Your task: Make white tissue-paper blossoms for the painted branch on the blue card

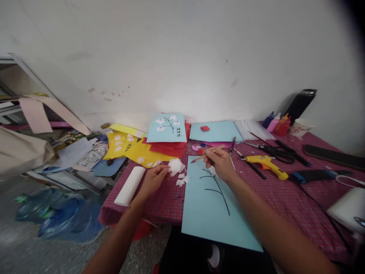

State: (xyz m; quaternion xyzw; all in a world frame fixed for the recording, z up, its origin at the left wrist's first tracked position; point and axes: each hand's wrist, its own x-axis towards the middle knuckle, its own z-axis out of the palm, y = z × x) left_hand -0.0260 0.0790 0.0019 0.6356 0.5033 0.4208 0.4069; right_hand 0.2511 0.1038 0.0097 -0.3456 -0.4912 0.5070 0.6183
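Observation:
My left hand (155,178) pinches a piece of white tissue paper (176,167) left of a light blue sheet. More torn white paper pieces (181,180) lie just below it on the checked cloth. In my right hand (221,163) is a paintbrush (207,154), its dark tip pointing left above the top of the blue sheet (203,217). Black branch lines (221,190) are drawn on this sheet, and a white scrap (212,171) shows partly behind my right hand. Small pink, blue and red paint patches (199,148) sit beyond the brush.
A finished flower picture (167,127) rests on red paper at the back. A white roll (130,186) lies left. To the right are a yellow glue gun (265,164), black scissors (275,151), paint bottles (282,123), a paper cup (302,127) and a black flask (302,104).

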